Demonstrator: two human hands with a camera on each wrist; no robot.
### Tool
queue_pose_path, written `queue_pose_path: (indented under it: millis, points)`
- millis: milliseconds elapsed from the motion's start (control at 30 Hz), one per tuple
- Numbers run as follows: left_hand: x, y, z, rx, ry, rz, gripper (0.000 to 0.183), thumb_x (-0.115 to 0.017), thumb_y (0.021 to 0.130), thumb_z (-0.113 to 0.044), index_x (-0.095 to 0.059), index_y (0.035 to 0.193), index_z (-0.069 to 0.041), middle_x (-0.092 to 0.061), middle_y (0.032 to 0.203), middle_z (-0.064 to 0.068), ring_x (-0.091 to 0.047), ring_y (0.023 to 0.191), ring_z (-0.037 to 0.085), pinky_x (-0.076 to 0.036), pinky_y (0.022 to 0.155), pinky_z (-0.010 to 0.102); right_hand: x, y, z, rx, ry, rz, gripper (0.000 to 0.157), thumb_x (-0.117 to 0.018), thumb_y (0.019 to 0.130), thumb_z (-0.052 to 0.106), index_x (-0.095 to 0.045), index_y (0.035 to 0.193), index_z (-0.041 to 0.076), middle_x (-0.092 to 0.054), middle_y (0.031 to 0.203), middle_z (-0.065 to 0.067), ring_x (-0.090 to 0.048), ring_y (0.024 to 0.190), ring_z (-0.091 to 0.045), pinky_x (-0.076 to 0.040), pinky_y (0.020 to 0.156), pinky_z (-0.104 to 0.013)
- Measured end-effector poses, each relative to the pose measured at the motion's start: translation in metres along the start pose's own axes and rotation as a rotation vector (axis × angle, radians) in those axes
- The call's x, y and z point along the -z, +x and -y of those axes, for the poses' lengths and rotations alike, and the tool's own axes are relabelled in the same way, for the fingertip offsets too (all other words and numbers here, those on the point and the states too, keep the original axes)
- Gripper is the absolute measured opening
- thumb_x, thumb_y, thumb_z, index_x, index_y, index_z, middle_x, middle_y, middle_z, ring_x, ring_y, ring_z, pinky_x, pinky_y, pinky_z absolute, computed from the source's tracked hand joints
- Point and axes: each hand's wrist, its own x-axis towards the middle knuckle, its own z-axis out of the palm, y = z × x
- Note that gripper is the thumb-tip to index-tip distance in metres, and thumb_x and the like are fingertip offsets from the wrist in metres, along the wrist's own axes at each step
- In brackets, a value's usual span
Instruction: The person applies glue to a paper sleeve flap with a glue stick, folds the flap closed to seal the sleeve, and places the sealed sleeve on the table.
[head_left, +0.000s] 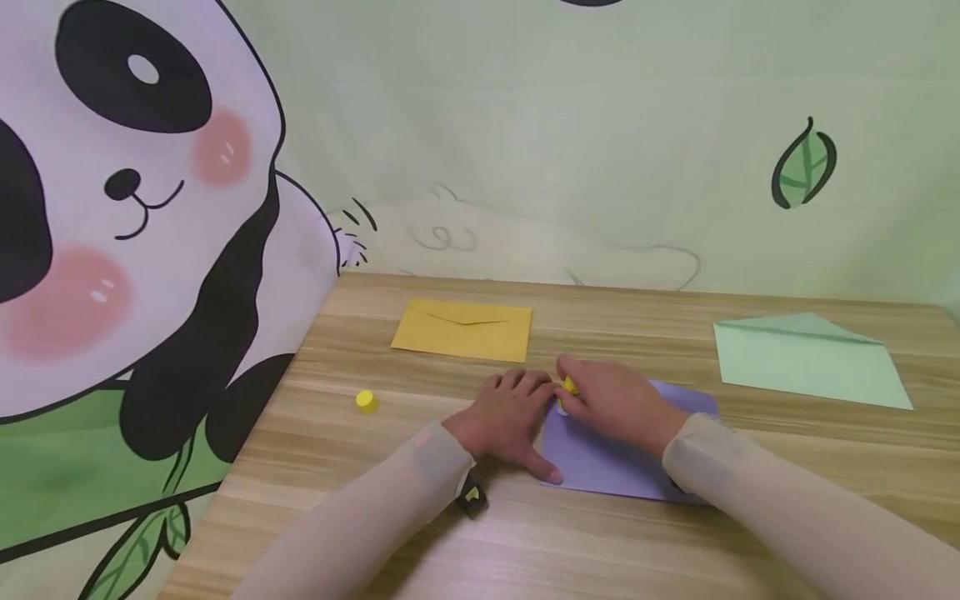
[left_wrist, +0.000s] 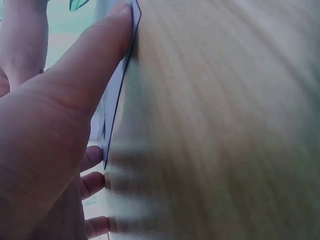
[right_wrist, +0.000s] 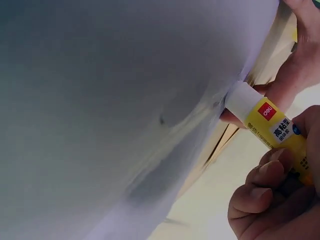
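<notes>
1. Right grip (head_left: 617, 402): curled round a yellow glue stick (right_wrist: 275, 127), white end at the purple envelope's (head_left: 600, 462) edge.
2. Left grip (head_left: 513, 417): fingers spread, thumb on that envelope's near left corner.
3. Purple envelope: on the counter (head_left: 337, 475), beneath the right grip.
4. Yellow cap (head_left: 366, 401): left of the left grip. Yellow envelope (head_left: 465, 336): beyond that grip.
5. Green envelope (head_left: 813, 362): beyond right grip, to its right.

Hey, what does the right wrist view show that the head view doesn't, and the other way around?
Only the right wrist view shows the red label and dark lettering on the glue stick.

Only the head view shows the mint-green envelope and the panda picture.

Both show the right hand gripping the glue stick, the left hand and the purple envelope.
</notes>
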Motion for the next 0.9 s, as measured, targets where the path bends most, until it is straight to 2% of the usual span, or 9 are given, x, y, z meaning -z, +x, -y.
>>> queue_pose_path:
  millis: [300, 633, 900]
  points:
    - [0.001, 0.001, -0.001, 0.005, -0.007, 0.006, 0.121, -0.068, 0.06, -0.088, -0.03, 0.156, -0.024, -0.031, 0.157, 0.0, -0.03, 0.143, 0.029, -0.034, 0.112, 0.053, 0.009, -0.015, -0.016, -0.015, 0.0, -0.004, 0.012, -0.06, 0.093, 0.02, -0.053, 0.098, 0.013, -0.044, 0.062, 0.006, -0.041, 0.053, -0.01, -0.035, 0.05, -0.025]
    - [-0.004, 0.001, 0.0, 0.017, -0.033, 0.008, 0.123, -0.068, 0.059, -0.089, -0.029, 0.156, -0.025, -0.03, 0.157, 0.0, -0.029, 0.144, 0.03, -0.031, 0.114, 0.053, 0.019, -0.044, -0.035, -0.07, -0.024, -0.015, 0.018, -0.062, 0.094, 0.023, -0.056, 0.105, 0.011, -0.043, 0.061, 0.007, -0.04, 0.051, -0.009, -0.033, 0.047, -0.026]
    - [0.0, 0.001, 0.0, -0.003, -0.019, 0.005, 0.122, -0.068, 0.061, -0.088, -0.029, 0.157, -0.024, -0.03, 0.158, 0.001, -0.029, 0.144, 0.031, -0.031, 0.113, 0.054, 0.029, -0.073, -0.056, -0.112, -0.042, -0.034, 0.017, -0.06, 0.095, 0.023, -0.054, 0.106, 0.011, -0.039, 0.061, 0.007, -0.036, 0.051, -0.007, -0.031, 0.047, -0.025]
